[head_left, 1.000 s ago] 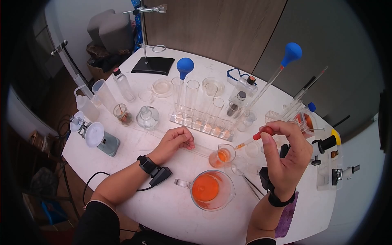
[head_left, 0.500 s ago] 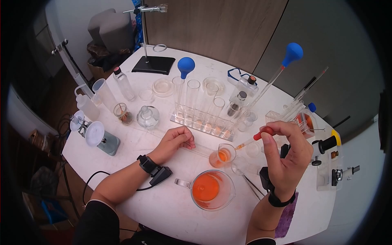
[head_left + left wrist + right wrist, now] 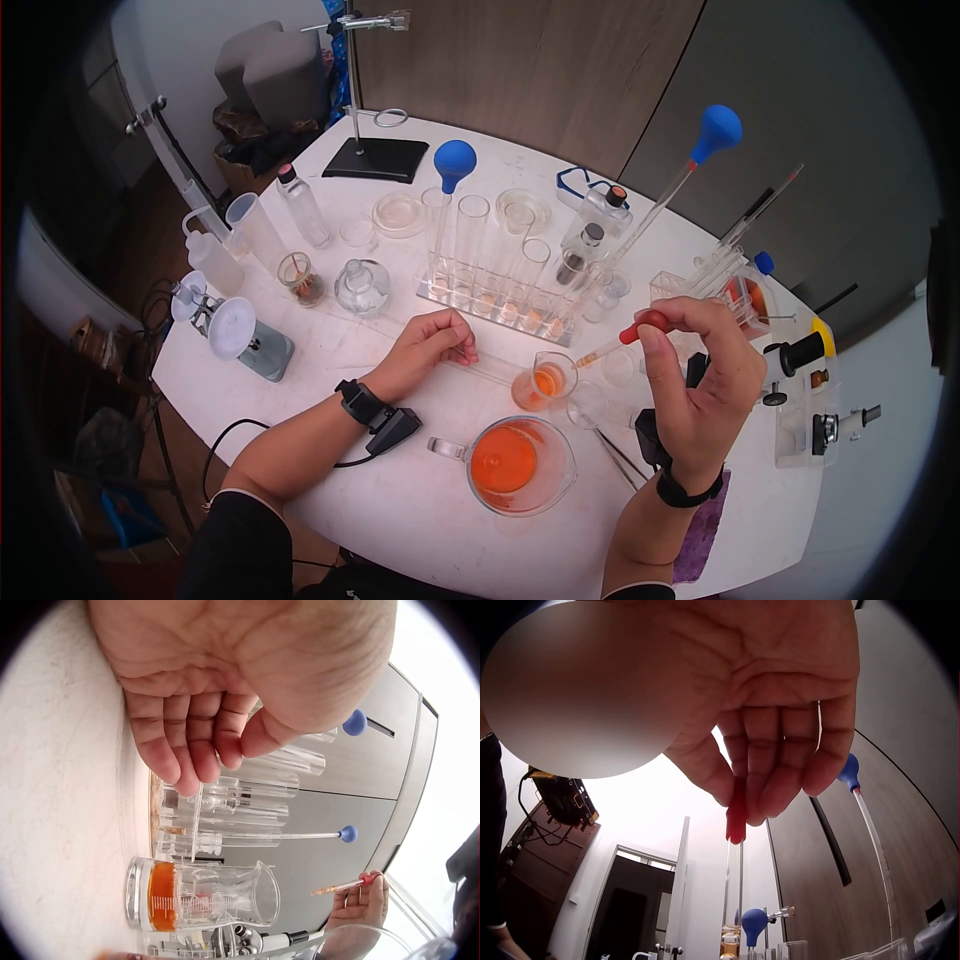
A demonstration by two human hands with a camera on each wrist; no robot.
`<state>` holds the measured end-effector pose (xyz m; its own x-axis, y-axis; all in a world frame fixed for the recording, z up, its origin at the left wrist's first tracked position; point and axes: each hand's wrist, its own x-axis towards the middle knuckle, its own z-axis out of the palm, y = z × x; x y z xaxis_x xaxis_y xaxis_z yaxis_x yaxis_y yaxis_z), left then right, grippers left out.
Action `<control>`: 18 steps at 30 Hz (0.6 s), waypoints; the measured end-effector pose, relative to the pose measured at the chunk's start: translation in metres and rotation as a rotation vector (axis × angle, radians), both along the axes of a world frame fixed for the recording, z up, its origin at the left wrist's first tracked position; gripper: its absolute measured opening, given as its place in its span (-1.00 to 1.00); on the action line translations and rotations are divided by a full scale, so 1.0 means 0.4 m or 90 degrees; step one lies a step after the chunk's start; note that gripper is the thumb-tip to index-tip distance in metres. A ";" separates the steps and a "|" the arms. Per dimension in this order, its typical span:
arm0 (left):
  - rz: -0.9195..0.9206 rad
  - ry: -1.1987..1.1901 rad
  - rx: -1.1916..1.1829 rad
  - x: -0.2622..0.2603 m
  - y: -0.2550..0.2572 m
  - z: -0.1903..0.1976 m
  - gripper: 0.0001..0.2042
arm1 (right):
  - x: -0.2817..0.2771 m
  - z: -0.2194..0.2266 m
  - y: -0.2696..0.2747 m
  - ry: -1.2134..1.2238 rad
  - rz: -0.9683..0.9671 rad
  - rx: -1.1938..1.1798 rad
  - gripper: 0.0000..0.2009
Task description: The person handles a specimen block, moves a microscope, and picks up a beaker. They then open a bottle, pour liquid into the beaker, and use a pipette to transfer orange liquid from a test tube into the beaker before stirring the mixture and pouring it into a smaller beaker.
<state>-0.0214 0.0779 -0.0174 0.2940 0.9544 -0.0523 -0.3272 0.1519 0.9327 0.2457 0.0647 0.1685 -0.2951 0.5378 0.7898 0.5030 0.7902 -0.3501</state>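
Note:
My right hand (image 3: 705,375) pinches the red rubber bulb (image 3: 645,325) of a glass dropper between thumb and fingers. Orange liquid shows in the dropper's tube (image 3: 339,887), which slants down toward a small graduated beaker (image 3: 266,896). That beaker holds orange liquid (image 3: 163,896); from the left wrist, the dropper tip appears clear of its rim. My left hand (image 3: 425,350) rests on the table left of the beaker, fingers loosely curled with nothing in them. Nearer me stands a glass jug (image 3: 550,470) with a handle and more orange liquid.
Behind the hands is a clear rack (image 3: 430,290) of test tubes, one with a blue-bulbed pipette (image 3: 454,165). A round flask (image 3: 361,288) and a balance (image 3: 235,330) stand left. Tweezers (image 3: 620,455) lie beside the jug; a microscope (image 3: 795,355) is at right.
Both hands keep their places. The orange liquid in the dropper's tube looks slightly different along its length; nothing else visibly moves.

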 end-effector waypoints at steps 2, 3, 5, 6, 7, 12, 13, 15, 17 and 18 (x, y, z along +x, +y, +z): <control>0.001 0.000 -0.001 0.000 0.000 -0.001 -0.86 | 0.000 0.001 0.000 0.000 0.001 0.002 -0.83; 0.001 -0.001 -0.001 0.000 0.000 0.000 -0.86 | 0.000 0.001 0.000 0.001 0.000 0.001 -0.83; 0.002 -0.001 -0.001 0.001 -0.002 0.003 -0.86 | -0.001 0.001 0.000 0.002 -0.001 -0.001 -0.83; 0.002 0.000 -0.001 0.001 -0.002 0.002 -0.85 | -0.001 0.001 -0.001 0.002 -0.001 0.000 -0.83; 0.001 0.001 -0.001 0.000 -0.001 0.002 -0.85 | -0.001 0.001 -0.001 0.002 -0.001 0.001 -0.83; -0.001 0.001 0.001 -0.001 0.000 -0.001 -0.85 | -0.001 0.000 0.000 0.005 -0.002 0.004 -0.83; -0.001 0.001 0.001 -0.001 0.000 -0.001 -0.85 | -0.001 0.000 0.000 0.005 -0.003 0.003 -0.83; -0.001 0.001 0.001 -0.001 -0.001 0.000 -0.85 | -0.002 0.001 0.000 0.004 -0.003 0.004 -0.83; 0.000 0.002 -0.001 0.000 -0.002 0.004 -0.85 | -0.002 0.001 0.000 0.002 -0.001 0.006 -0.84; -0.001 0.002 -0.002 0.000 -0.001 0.004 -0.85 | -0.002 0.002 -0.001 0.001 -0.003 0.005 -0.84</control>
<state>-0.0212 0.0774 -0.0159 0.2951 0.9538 -0.0567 -0.3237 0.1556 0.9333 0.2448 0.0643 0.1692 -0.2914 0.5325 0.7946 0.5057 0.7909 -0.3445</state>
